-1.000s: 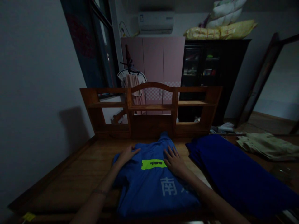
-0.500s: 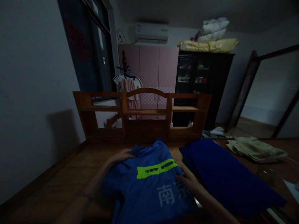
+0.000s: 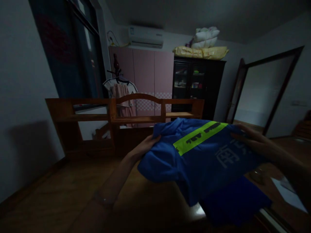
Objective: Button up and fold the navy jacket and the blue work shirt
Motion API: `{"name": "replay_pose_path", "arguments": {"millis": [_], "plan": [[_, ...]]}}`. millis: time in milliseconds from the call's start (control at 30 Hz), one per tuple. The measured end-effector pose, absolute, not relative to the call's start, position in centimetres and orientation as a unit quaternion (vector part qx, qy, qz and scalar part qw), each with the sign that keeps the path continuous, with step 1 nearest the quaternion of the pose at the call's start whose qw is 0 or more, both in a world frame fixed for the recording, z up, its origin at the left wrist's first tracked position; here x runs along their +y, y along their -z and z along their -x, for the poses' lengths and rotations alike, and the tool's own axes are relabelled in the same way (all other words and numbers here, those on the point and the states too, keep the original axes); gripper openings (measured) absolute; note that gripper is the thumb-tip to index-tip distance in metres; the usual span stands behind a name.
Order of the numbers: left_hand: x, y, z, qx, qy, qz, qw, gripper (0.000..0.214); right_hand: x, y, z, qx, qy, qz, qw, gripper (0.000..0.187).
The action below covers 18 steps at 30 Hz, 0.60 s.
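Observation:
A blue shirt (image 3: 167, 165) with a bright yellow-green strip and pale printed characters hangs between my two hands, lifted off the wooden surface. My left hand (image 3: 148, 144) grips its left edge, thumb on top. At the opposite edge my right hand (image 3: 251, 139) is closed on the cloth, with some fingers hidden beneath. Under the shirt's right part lies a darker blue folded cloth (image 3: 236, 202), partly covered by the shirt.
A wooden shelf unit (image 3: 137, 120) stands across the far end of the wooden surface (image 3: 116, 191). White paper (image 3: 289, 194) and a glass object (image 3: 257, 176) lie at the right. Behind are a coat stand with clothes (image 3: 120, 90), pink wardrobe (image 3: 143, 69) and dark cabinet (image 3: 213, 81).
Both hands have raised the blue shirt from the wooden surface and carried it right, over the dark blue cloth. The camera view has turned to the right.

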<state>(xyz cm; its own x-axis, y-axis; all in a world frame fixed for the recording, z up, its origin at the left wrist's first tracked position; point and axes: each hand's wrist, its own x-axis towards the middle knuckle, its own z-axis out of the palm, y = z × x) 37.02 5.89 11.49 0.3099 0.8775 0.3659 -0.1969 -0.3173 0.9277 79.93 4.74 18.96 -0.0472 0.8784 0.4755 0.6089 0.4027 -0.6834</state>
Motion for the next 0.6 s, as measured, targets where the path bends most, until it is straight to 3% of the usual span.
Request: {"name": "replay_pose_path", "arguments": {"millis": [167, 233, 300, 433, 533, 600], "plan": [[11.7, -14.4, -44.7, 0.197, -0.564, -0.612, 0.519, 0.056, 5.8, -22.3, -87.1, -0.638, -0.243, 0.538, 0.495, 0.064], [13.7, -11.7, -46.9, 0.211, -0.537, -0.609, 0.544, 0.057, 6.8, -19.3, -89.2, -0.62, -0.28, 0.553, 0.481, 0.062], [15.0, -7.2, -48.4, 0.267, -0.483, -0.62, 0.559, 0.059, 7.8, -14.1, -91.1, -0.62, -0.315, 0.586, 0.414, 0.058], [15.7, 1.2, -49.7, 0.416, -0.391, -0.638, 0.517, 0.052, 8.2, -3.2, -94.1, -0.621, -0.368, 0.616, 0.315, 0.049], [15.7, 3.2, -49.9, 0.474, -0.37, -0.65, 0.465, 0.052, 7.5, 0.1, -95.4, -0.616, -0.394, 0.61, 0.306, 0.052], [15.9, 2.9, -50.0, 0.514, -0.328, -0.663, 0.435, 0.057, 7.5, -0.2, -95.6, -0.622, -0.345, 0.638, 0.294, 0.053]]}}
